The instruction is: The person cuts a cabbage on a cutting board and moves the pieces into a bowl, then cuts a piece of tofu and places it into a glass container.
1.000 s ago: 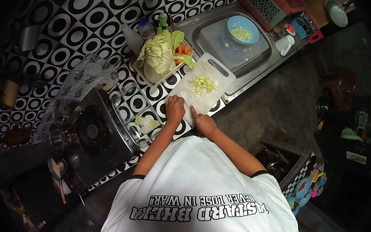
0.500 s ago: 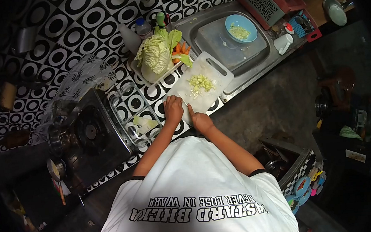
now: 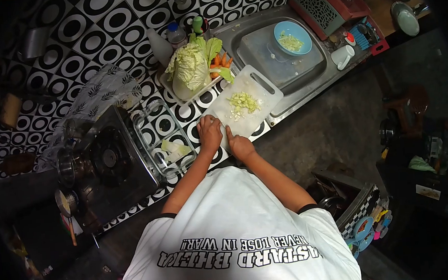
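Observation:
A white cutting board (image 3: 263, 112) lies on the counter with a small heap of chopped cabbage (image 3: 243, 102) in its middle. At the board's near left edge, my left hand (image 3: 210, 134) is closed with curled fingers pressed down, hiding what is under them. Just right of it, my right hand (image 3: 241, 146) grips a knife, index finger stretched along its top; the hand covers most of the knife. Behind the board, a tray (image 3: 199, 94) carries a cabbage head (image 3: 191, 70) and carrots (image 3: 223, 61).
A glass dish (image 3: 160, 167) with cabbage pieces (image 3: 175, 150) stands left, beside the stove (image 3: 108, 156). On the right, a blue bowl (image 3: 300, 48) of chopped cabbage rests on a lid-like panel in the sink (image 3: 276, 111). A white mug (image 3: 341, 58) stands at the sink's right.
The view has shifted slightly. Both hands stay at the board's near edge in almost the same pose, and the chopped heap looks the same.

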Demonstrator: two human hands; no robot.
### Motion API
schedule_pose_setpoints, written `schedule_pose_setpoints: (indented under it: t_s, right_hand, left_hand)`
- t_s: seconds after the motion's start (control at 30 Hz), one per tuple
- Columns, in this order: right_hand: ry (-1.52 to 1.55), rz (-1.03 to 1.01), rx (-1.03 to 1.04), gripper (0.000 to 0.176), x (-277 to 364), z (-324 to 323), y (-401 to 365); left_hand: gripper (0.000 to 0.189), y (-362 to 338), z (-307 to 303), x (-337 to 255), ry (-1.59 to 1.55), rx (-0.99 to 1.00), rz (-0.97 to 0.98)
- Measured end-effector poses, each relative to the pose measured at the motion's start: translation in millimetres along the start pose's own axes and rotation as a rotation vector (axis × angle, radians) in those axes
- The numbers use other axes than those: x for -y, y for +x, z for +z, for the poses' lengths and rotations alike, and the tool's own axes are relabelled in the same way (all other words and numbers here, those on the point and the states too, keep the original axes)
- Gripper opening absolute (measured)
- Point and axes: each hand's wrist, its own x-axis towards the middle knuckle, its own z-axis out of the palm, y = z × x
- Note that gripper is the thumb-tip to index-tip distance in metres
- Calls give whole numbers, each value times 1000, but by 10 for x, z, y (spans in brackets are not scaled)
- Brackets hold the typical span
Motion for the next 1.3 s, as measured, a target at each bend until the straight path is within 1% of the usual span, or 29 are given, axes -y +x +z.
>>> schedule_pose_setpoints:
  t_s: [0.07,0.3,0.5,0.57,0.7,0.8,0.87,0.97,1.1,1.17,1.3]
  right_hand:
    - [18,-7,-14,72,9,-1,5]
    - [1,-63,-68,72,31,-19,207]
    - [-8,-132,-71,73,-182,-22,60]
    - [24,-130,-15,75,-245,-53,-12]
    - [32,-132,24,77,-312,-203,-87]
    - [42,-134,24,75,-403,-238,-81]
    - [37,-105,-38,65,-443,-279,-95]
    - [69,-65,14,69,-475,-314,-44]
    - [104,-62,0,63,-382,-426,-46]
    - [139,-69,-40,56,-326,-456,-56]
    - [165,-86,-45,52,-223,-454,-61]
  left_hand:
    - [10,-12,18,9,-2,-9,6]
    - [6,-10,22,3,19,-26,14]
    - [7,-11,3,-3,-1,-39,35]
    - [7,-5,7,-16,6,-39,35]
    - [8,-22,17,3,10,-45,44]
    - [9,-33,31,39,-3,-46,60]
    - [9,-45,29,39,2,-60,69]
    - [12,-43,39,32,-4,-59,50]
    - [17,-23,-2,23,12,-52,61]
    - [18,-22,-9,29,9,-56,73]
    - [19,-16,12,73,11,-73,98]
